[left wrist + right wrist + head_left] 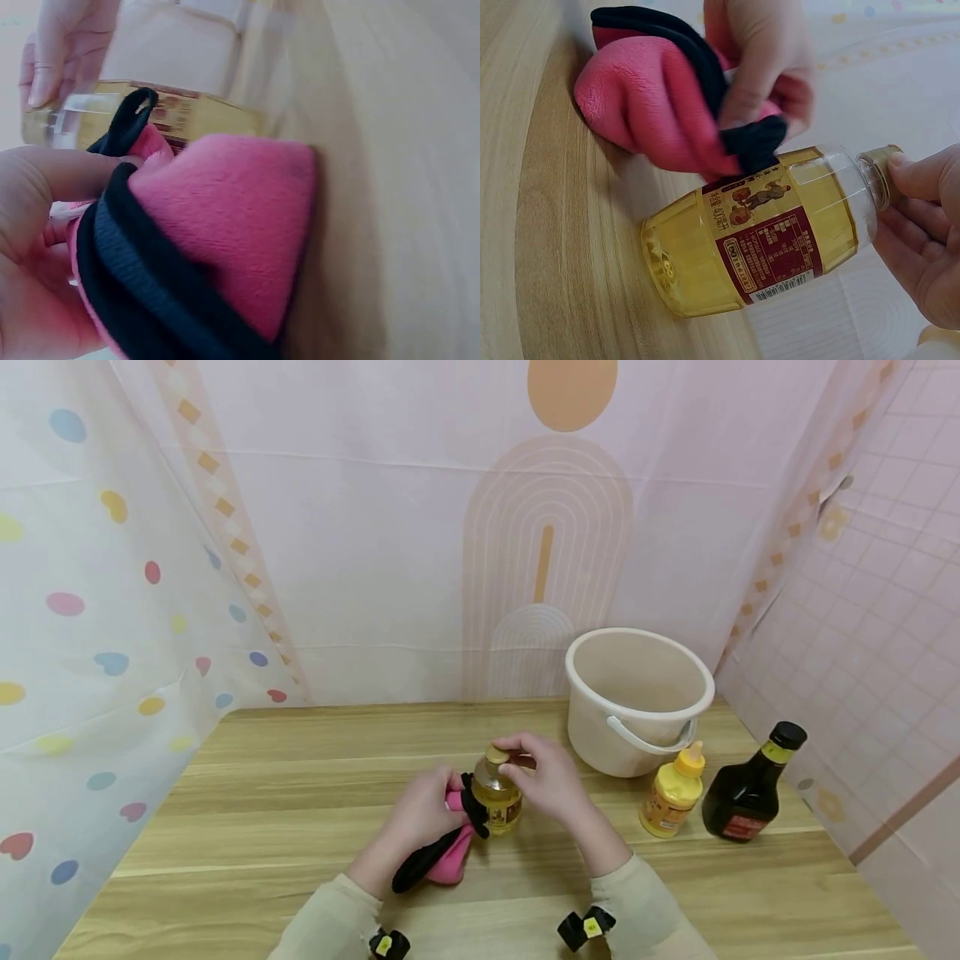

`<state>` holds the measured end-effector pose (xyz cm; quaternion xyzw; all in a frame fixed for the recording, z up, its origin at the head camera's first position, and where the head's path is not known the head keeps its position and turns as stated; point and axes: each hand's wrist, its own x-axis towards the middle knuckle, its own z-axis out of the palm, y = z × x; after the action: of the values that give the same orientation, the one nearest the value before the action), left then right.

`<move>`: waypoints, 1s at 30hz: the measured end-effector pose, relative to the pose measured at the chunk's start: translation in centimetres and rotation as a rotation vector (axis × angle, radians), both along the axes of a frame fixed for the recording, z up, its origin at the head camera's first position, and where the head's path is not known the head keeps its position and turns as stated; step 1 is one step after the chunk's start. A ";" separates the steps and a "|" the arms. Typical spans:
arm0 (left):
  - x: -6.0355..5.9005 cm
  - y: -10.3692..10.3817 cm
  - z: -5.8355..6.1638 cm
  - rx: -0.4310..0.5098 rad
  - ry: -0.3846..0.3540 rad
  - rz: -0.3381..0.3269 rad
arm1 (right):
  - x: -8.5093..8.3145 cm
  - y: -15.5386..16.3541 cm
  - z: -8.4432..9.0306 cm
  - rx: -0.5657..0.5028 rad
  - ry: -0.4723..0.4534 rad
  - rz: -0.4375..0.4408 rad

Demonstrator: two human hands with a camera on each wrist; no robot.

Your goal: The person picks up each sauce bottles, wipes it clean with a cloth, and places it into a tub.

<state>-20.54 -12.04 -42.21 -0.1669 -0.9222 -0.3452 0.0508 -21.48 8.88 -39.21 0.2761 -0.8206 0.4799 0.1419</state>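
A small bottle of yellow oil (498, 798) (757, 232) (142, 112) with a red label stands on the wooden table (300, 777). My right hand (546, 774) (922, 232) pinches its gold cap (496, 753) (882, 174) from above. My left hand (420, 814) (30, 247) (761, 60) grips a pink cloth with black trim (444, 852) (217, 232) (649, 94) and presses it against the bottle's left side, over the label.
A cream bucket (637, 697) with a handle stands at the back right. To its right front are a yellow squeeze bottle (672, 792) and a dark sauce bottle (750, 787). Curtains close off the table on the back and both sides.
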 end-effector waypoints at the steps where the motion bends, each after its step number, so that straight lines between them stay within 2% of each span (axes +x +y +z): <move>1: 0.0 0.0 -0.2 -0.010 -0.007 -0.004 | 0.0 0.0 0.0 0.000 -0.005 -0.001; 10: -0.5 0.1 -0.7 -0.042 -0.067 -0.025 | 0.0 0.0 -0.1 0.005 -0.020 -0.009; 21: -0.7 0.3 -0.5 -0.077 -0.108 -0.023 | 0.0 0.0 0.1 0.006 -0.021 -0.008; 30: -1.1 0.5 -0.7 -0.141 -0.148 -0.019 | -0.2 0.0 -0.1 0.003 -0.009 -0.007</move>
<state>-21.64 -11.52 -42.92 -0.1528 -0.9438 -0.2911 -0.0326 -21.65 8.92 -39.32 0.2714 -0.8229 0.4792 0.1396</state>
